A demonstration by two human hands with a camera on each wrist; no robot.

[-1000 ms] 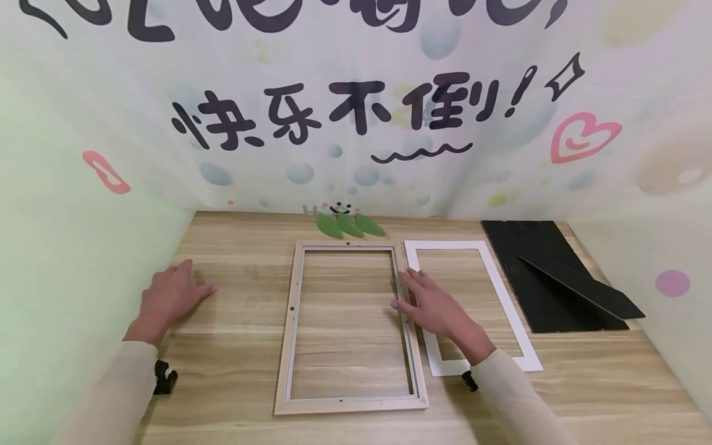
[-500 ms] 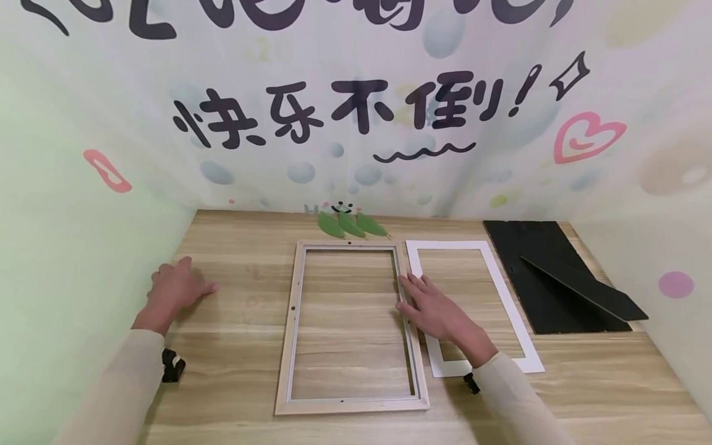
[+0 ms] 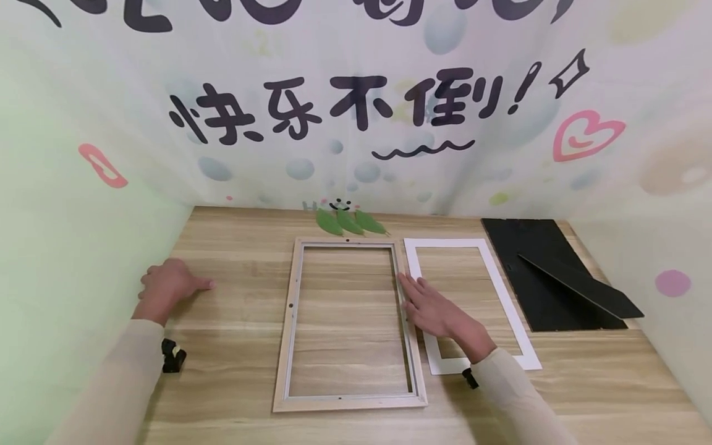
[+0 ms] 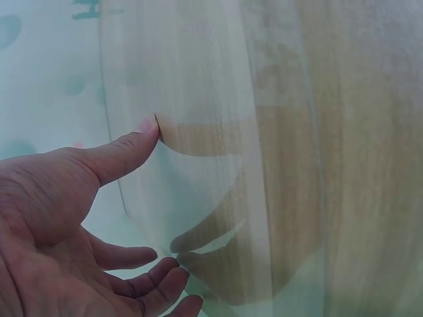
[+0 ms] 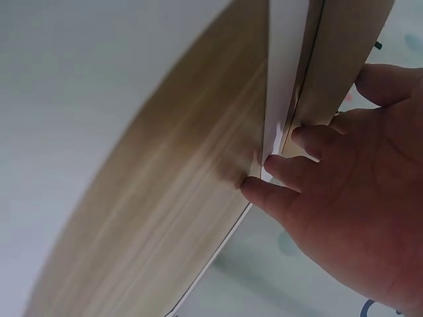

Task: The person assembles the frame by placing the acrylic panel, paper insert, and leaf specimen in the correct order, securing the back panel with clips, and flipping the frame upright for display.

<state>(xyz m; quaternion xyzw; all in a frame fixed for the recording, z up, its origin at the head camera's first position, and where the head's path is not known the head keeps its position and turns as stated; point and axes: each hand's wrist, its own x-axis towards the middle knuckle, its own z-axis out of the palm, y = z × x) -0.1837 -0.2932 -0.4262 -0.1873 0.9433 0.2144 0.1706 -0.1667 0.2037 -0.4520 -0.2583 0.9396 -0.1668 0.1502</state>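
My left hand (image 3: 169,283) is low over the left side of the table, thumb pointing right and fingers loosely bent. In the left wrist view its thumb and fingertips meet their reflections on a clear, shiny sheet (image 4: 208,86), which hardly shows in the head view. A light wooden picture frame (image 3: 283,346) lies in the middle with its opening bare to the tabletop. My right hand (image 3: 436,312) rests across the frame's right rail and the left strip of a white mat (image 3: 508,303), its fingers nearly straight. The right wrist view has its fingertips close along the rail and mat.
Three green leaves (image 3: 349,222) lie in a row behind the frame. A black backing board (image 3: 539,247) with a raised stand leg (image 3: 601,295) lies at the far right. Printed cloth walls (image 3: 345,179) enclose the wood-grain table (image 3: 239,371).
The fingers of my left hand have drawn in and bent, with the thumb still out. My right thumb has moved in toward its fingers. The frame, mat and board stay put.
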